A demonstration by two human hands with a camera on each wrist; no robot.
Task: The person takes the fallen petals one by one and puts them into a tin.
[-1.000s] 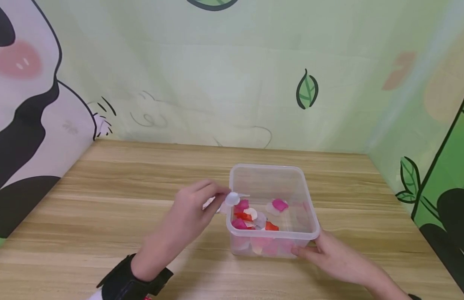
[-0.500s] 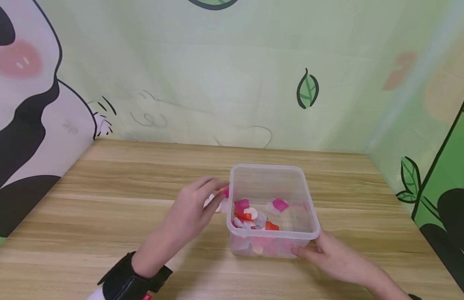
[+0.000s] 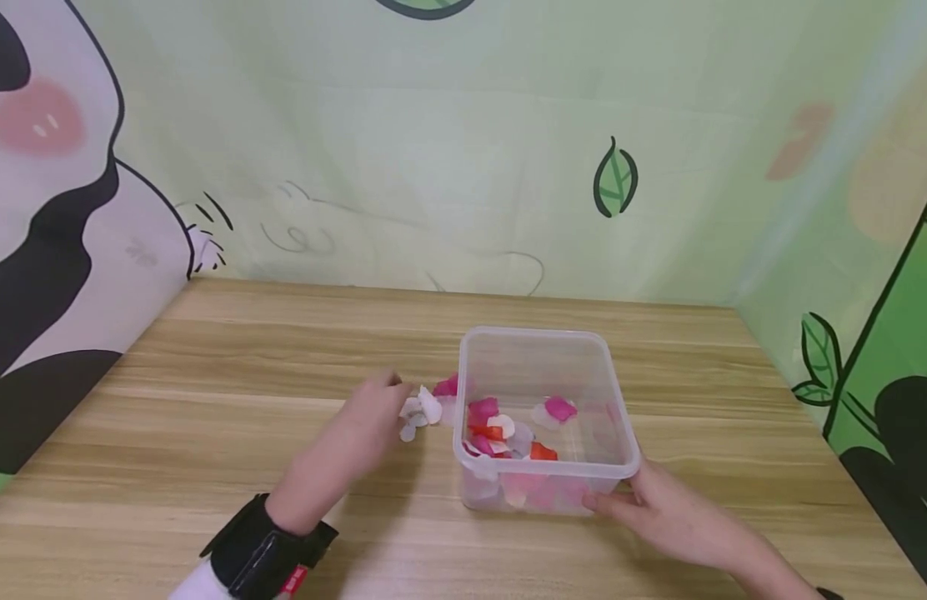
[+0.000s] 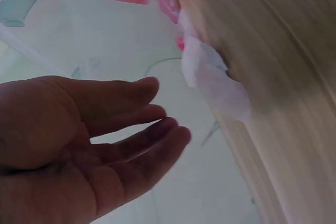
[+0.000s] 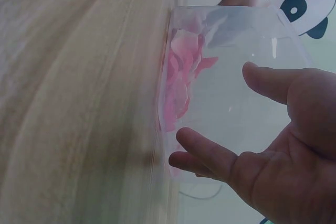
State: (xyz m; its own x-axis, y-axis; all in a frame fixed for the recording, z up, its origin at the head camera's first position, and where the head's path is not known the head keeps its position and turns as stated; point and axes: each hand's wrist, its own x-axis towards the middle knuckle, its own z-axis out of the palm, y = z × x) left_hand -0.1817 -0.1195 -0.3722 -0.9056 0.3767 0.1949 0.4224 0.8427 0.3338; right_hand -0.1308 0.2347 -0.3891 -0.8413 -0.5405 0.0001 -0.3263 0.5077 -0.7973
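In the head view, a clear plastic box (image 3: 548, 469) stands on the wooden table, with pink, white and orange-red petals (image 3: 559, 408) inside it. Just outside its left wall lies a small pile of white petals (image 3: 429, 406) with a magenta petal (image 3: 446, 386) behind. My left hand (image 3: 356, 425) is at the left edge of that pile. The left wrist view shows its fingers loosely bent with nothing between them, white petals (image 4: 215, 80) beyond the fingertips. At the box's front right corner rests my right hand (image 3: 669, 510), its thumb and fingers spread against the outside, as the right wrist view shows.
The wood-grain table (image 3: 283, 350) runs back to a pale green printed backdrop (image 3: 433, 167). A panda print (image 3: 51, 208) covers the left side, and more printed cloth (image 3: 899, 350) borders the right. A black band (image 3: 264, 546) wraps the left wrist.
A white petal held over the box's left rim by the left hand has dropped inside. That hand has since drawn back left and down, uncovering the outside petals. Right hand and box stay put.
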